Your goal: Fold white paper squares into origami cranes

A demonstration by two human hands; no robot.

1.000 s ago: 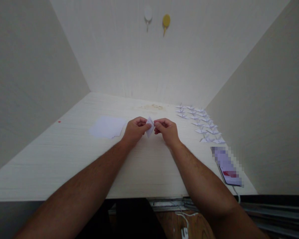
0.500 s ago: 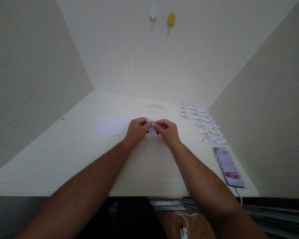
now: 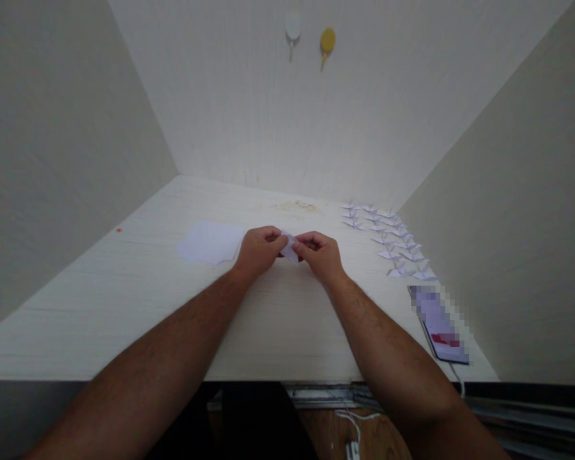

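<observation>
Small folded white paper point(image 3: 289, 253) held over the pale wooden bench point(image 3: 278, 326)
Left hand point(image 3: 257, 251) and right hand point(image 3: 322, 255) pinch it, likely to control its creases; flat white paper sheets point(image 3: 209, 242) lie left, white folded-paper birds point(image 3: 389, 254) right, seemingly clear of the work.

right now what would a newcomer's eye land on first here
Probably the left hand and right hand pinching a small folded white paper between them, mid-table. Next, the cluster of folded white paper figures at the table's far right, with a phone nearer the edge. A yellow hook stands out on the pale back wall.
</observation>
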